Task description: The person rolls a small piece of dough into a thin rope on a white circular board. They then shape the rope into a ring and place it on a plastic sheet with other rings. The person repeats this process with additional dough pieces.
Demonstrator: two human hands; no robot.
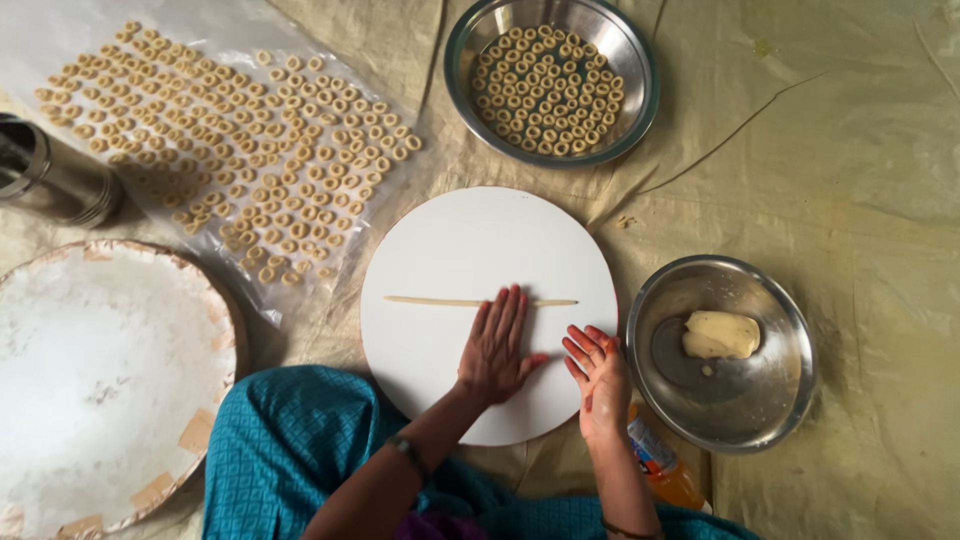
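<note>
Spread across the floor, a creased beige plastic sheet (860, 180) serves as the work surface, with a round white rolling board (440, 250) at its centre. On that board lies a long, thin rope of pale dough (440, 300), stretched from side to side across the board's middle. The person's left hand (495, 350) rests palm down on the board with fingers straight and close together, the fingertips pressing on the rope toward its right end. The right hand (598, 370) sits at the board's lower right edge, tilted on its side with fingers extended, slightly apart, holding nothing. Right of the board, a round steel bowl (770, 400) contains a pale yellow lump of dough (720, 335). Above the board, a second steel bowl (630, 90) is filled with small dough rings (545, 90). Up and to the left of the board, many more small dough rings (250, 140) lie in rows on a clear plastic sheet (60, 40). Farther left of the board are a steel canister (50, 180) on its side and a large round flour-dusted tray (100, 380). Below the board, the person's teal patterned garment (290, 450) fills the foreground, and an orange bottle (665, 470) lies just beneath the right wrist.
</note>
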